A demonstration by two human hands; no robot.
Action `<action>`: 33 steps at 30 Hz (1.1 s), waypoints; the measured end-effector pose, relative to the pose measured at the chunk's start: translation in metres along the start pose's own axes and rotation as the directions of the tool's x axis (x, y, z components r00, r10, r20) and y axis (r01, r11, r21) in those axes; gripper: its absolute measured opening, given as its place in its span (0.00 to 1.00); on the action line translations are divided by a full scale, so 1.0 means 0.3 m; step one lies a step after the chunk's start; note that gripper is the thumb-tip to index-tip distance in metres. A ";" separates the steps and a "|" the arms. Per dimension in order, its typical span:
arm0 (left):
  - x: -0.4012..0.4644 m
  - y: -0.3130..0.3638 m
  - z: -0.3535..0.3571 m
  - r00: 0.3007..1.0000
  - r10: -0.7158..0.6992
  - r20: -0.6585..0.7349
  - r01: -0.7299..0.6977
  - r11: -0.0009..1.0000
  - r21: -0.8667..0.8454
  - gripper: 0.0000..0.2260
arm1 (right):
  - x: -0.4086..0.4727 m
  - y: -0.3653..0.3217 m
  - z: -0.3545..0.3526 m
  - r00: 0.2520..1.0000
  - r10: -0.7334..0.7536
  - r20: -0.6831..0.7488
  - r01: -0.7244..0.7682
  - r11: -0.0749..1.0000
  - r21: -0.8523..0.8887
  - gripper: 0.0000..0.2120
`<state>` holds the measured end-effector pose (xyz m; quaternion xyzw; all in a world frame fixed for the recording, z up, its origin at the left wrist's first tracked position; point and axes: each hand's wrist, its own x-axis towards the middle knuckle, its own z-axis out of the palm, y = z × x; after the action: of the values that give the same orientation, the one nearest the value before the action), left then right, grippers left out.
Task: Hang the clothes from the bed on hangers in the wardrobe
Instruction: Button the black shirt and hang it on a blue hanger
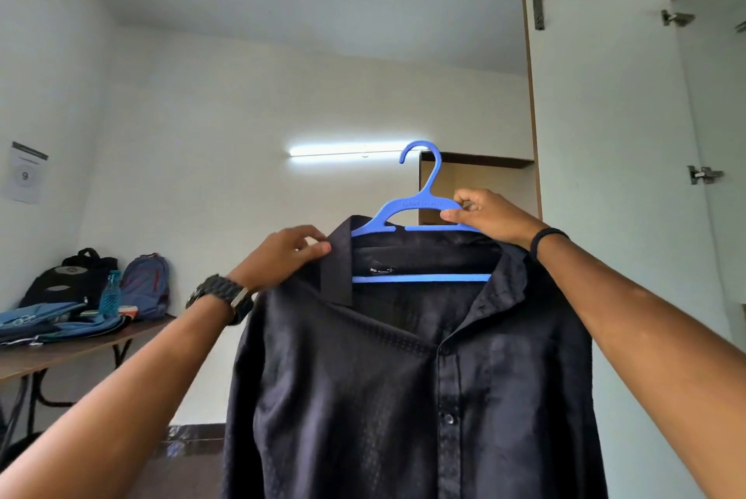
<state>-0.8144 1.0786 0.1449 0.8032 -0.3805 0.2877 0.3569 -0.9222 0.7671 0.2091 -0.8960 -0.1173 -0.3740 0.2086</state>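
Between both hands, right hand [488, 218] grips hanger [420, 208] holding shirt [383, 377].

Big "9" in a circle on the white paper [25, 174] stuck to the left wall. Raised letters on the blue hanger [418, 212], first word like "Happy", rest too blurry to read. Small white letters on the neck tag [379, 269] inside the dark shirt [363, 377], too tiny to read.
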 end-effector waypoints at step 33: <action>-0.637 -0.547 0.682 0.092 -0.599 0.795 0.604 0.668 0.434 0.11 | -0.633 0.404 1.060 0.318 0.445 0.837 -0.487 0.834 -0.259 0.09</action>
<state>-0.7457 1.0690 -0.1721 0.9020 -0.1463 -0.3650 0.1784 -0.8118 0.7964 -0.1635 -0.9466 0.0485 0.2146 0.2356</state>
